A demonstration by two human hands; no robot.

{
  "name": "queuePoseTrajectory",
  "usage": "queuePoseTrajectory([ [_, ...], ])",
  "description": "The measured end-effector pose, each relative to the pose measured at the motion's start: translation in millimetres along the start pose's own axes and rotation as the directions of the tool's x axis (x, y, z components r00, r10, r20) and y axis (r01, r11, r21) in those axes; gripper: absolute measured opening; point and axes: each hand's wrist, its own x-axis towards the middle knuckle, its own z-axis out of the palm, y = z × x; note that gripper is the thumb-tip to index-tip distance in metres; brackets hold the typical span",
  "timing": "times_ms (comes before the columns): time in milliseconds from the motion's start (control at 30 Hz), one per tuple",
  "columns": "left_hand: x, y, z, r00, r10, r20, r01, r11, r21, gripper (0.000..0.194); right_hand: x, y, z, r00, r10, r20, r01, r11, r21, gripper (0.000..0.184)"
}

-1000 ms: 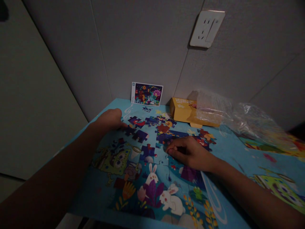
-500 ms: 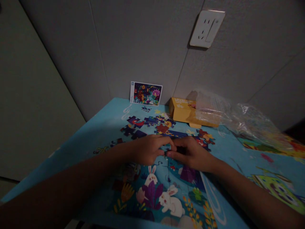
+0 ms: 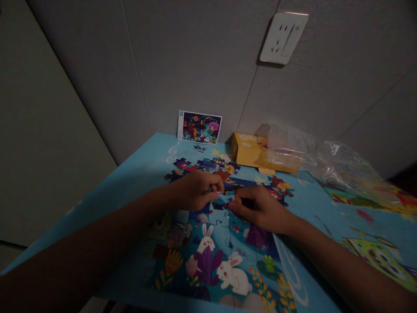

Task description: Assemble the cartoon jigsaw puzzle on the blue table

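Observation:
A partly assembled jigsaw (image 3: 224, 256) with white rabbits and flowers lies on a blue cartoon-printed table cover (image 3: 137, 174). My left hand (image 3: 195, 191) hovers over its upper edge, fingers curled in a pinch on a small dark puzzle piece (image 3: 215, 188). My right hand (image 3: 259, 208) rests on the puzzle just right of it, fingers pressed together on the joined pieces; what is under the fingertips is hidden. Loose dark pieces (image 3: 208, 165) lie scattered behind both hands.
A reference picture card (image 3: 199, 127) leans on the grey wall. A yellow box (image 3: 252, 152) and a crumpled clear plastic bag (image 3: 325, 163) sit at the back right. A white wall socket (image 3: 284, 38) is above. The table's edge runs along the left.
My left hand came from the loose pieces at the back left to the middle, met the right hand, then lifted slightly with a piece. My right hand stayed put.

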Motion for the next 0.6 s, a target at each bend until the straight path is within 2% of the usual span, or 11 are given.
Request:
queuePoseTrajectory([
  [100,0.3,-0.5,1.9,1.0,0.006,0.024,-0.007,0.999,0.045,0.02,0.5,0.3,0.2,0.999,-0.041,-0.024,0.042,0.999,0.034,0.035],
  [200,2.3,-1.2,2.5,0.999,0.024,-0.04,-0.022,0.998,0.062,0.026,-0.3,0.1,-1.0,0.996,-0.07,-0.063,0.074,0.995,0.066,0.033],
  [333,4.4,-0.8,-1.1,0.994,0.038,-0.098,-0.03,0.997,0.077,0.03,-2.0,-0.2,-2.4,0.996,-0.074,-0.05,0.078,0.994,0.074,0.041],
  [500,3.7,-0.6,0.4,0.996,0.087,-0.029,-0.086,0.995,0.057,0.028,-2.9,-0.6,-0.7,0.998,-0.052,-0.035,0.056,0.994,0.099,0.038],
  [600,4.5,1.2,2.5,0.996,-0.007,-0.087,0.005,1.0,-0.02,0.023,-2.5,-1.1,0.3,0.999,-0.035,-0.01,0.036,0.994,0.105,0.035],
])
